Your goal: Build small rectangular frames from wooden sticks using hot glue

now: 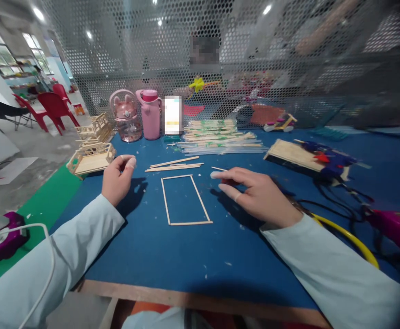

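On the blue tabletop, thin wooden sticks form a four-sided frame (167, 201) between my hands. My left hand (118, 178) hovers left of it, thumb and fingertips pressed together; whatever may be between them is hidden. My right hand (254, 192) is on the other side, thumb and index finger apart, with nothing seen between them. Pale covers show on some fingertips of both hands. A short thin stick (219, 168) shows just behind the right index finger. Several loose wooden sticks (175, 165) lie beyond the frame.
Bundled sticks in plastic (220, 137) lie farther back, near a pink bottle (151, 116), a clear pink bottle (127, 121) and a lit phone (172, 115). Wooden models (95, 160) stand left. A wooden board (294, 155), cables and a yellow hose (350, 240) are right. Perforated mesh closes the back.
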The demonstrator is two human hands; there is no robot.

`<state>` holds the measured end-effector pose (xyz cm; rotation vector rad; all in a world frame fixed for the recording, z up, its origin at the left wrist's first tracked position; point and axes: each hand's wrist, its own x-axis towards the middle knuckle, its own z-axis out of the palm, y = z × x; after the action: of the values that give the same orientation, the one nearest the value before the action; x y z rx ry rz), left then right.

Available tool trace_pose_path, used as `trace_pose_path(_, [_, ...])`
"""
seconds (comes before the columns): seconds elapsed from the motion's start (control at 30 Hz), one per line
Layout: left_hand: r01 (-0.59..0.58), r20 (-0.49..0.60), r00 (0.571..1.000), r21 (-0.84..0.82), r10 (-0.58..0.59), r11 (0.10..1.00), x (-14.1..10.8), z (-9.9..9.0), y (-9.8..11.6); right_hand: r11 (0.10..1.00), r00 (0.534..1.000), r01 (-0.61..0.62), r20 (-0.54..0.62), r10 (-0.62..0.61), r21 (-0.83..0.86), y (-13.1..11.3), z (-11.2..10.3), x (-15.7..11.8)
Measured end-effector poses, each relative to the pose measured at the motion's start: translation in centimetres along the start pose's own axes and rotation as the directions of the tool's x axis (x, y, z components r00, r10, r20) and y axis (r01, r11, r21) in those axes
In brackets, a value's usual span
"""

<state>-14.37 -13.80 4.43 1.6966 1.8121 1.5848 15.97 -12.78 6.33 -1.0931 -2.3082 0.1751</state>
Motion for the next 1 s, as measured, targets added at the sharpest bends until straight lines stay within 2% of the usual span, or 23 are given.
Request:
trace_pose_path(0.1, [0.040,0.041,0.998,0.007,-0.040,0.999,0.3,0.2,-0.7,0.999,0.997,-0.036,-0.062,0.036,-0.005,0.1,0.1,0.0])
trace_pose_path(0.2, [0.009,0.088,0.996,0.062,-0.014,0.998,0.0,0.5,-0.8,0.995,0.992,-0.098,-0.087,0.097,-0.012,0.2,0.2,0.2])
trace_pose_path(0.3, [-0.042,0.174,0.985,0.142,0.016,0.989,-0.6,1.0,-0.7,0.989,0.987,-0.148,-0.064,0.146,-0.017,0.4,0.3,0.2])
trace_pose_path(0.4, [-0.120,0.298,0.953,0.197,0.058,0.973,-1.2,1.5,-0.8,0.988,0.988,-0.153,0.000,0.153,-0.008,0.4,0.8,0.1])
trace_pose_path(0.5, [-0.167,0.383,0.921,0.217,0.073,0.962,-1.7,2.1,-0.8,0.993,0.991,-0.116,0.063,0.116,0.002,0.4,1.6,0.3])
trace_pose_path(0.6, [-0.178,0.428,0.901,0.218,0.070,0.959,-1.8,2.6,-0.6,0.997,0.994,-0.055,0.095,0.060,-0.057,0.4,2.4,1.7])
trace_pose_path(0.73, [-0.177,0.425,0.902,0.214,0.071,0.961,-1.5,3.4,-0.4,0.973,0.977,0.052,0.214,-0.002,-0.225,-0.1,3.7,5.6])
trace_pose_path(0.83, [-0.166,0.423,0.904,0.212,0.063,0.963,-1.5,3.6,-0.4,0.957,0.949,0.144,0.310,-0.061,-0.253,-0.8,5.2,8.3])
trace_pose_path(1.0, [-0.163,0.448,0.893,0.224,0.047,0.961,-1.8,3.3,-0.3,0.943,0.919,0.214,0.378,-0.107,-0.255,-1.3,6.9,9.7])
